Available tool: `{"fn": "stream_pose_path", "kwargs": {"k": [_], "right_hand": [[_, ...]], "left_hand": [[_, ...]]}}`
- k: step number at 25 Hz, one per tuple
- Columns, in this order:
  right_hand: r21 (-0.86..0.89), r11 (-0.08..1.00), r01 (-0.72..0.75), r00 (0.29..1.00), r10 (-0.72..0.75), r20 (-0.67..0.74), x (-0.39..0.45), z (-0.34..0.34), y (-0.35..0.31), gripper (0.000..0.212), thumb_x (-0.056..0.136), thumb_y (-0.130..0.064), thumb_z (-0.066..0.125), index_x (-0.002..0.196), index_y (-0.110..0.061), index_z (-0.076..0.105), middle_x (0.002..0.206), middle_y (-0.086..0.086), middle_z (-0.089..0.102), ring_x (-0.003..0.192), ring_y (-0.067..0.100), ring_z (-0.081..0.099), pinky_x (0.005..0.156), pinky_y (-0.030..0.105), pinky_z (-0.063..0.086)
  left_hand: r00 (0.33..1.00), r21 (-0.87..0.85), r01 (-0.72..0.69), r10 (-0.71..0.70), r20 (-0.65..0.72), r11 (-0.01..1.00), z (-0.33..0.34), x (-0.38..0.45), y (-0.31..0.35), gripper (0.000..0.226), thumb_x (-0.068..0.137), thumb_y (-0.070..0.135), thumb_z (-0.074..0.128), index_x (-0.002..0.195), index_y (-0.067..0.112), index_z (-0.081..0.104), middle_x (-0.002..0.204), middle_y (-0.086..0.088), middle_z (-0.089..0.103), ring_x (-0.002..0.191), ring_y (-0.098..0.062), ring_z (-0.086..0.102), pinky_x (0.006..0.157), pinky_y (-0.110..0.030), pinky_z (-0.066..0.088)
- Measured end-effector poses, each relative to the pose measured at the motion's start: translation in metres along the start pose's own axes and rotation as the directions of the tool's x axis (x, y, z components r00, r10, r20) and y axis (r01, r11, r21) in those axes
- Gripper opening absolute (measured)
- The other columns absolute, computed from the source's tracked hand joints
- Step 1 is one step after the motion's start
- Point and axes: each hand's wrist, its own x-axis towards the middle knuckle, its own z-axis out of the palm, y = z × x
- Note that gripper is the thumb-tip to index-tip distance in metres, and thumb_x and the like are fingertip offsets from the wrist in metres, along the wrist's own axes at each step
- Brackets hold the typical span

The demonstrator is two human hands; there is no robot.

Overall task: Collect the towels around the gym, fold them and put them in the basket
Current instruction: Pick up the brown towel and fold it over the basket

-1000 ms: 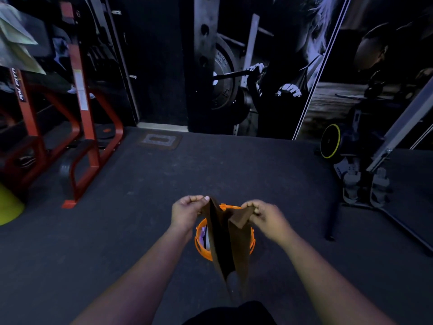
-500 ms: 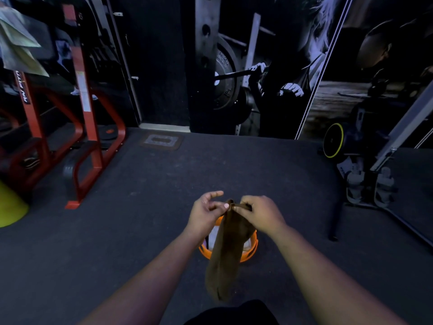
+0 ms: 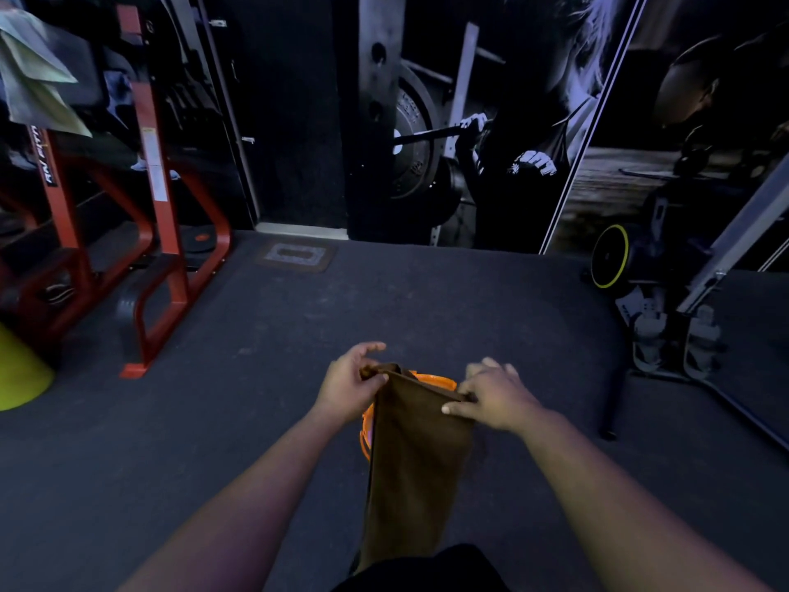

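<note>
A brown towel (image 3: 416, 459) hangs as a long folded strip in front of me. My left hand (image 3: 352, 388) pinches its top left corner and my right hand (image 3: 495, 399) pinches its top right corner, holding the top edge stretched between them. Behind and below the towel stands an orange basket (image 3: 431, 380) on the floor; only part of its rim and left side show, the rest is hidden by the cloth.
A red weight rack (image 3: 160, 232) stands at the left, with light towels (image 3: 36, 79) draped high on it and a yellow cone (image 3: 19, 373) at its foot. At the right stand a machine frame (image 3: 691, 318) and a yellow-rimmed wheel (image 3: 610, 262). Dark floor mat all around.
The hands came together, doubling the towel into a narrow strip, then drew apart again; the towel now hangs flat and wider between them.
</note>
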Motion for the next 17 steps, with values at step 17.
{"fn": "stream_pose_path", "kwargs": {"k": [17], "right_hand": [[0.607,0.794,-0.017,0.878,0.302,-0.371,-0.015,-0.013,0.028,0.028,0.081,-0.027,0.083,0.07,-0.032,0.058,0.077,-0.008,0.066,0.073,0.013,0.064,0.065,0.04,0.052]], "left_hand": [[0.99,-0.329,0.057,-0.095,-0.1,0.942,-0.017,0.026,0.007,0.041,0.097,-0.006,0.058,0.124,0.021,0.045,0.099,-0.001,0.064,0.094,-0.018,0.062,0.081,-0.029,0.053]]}}
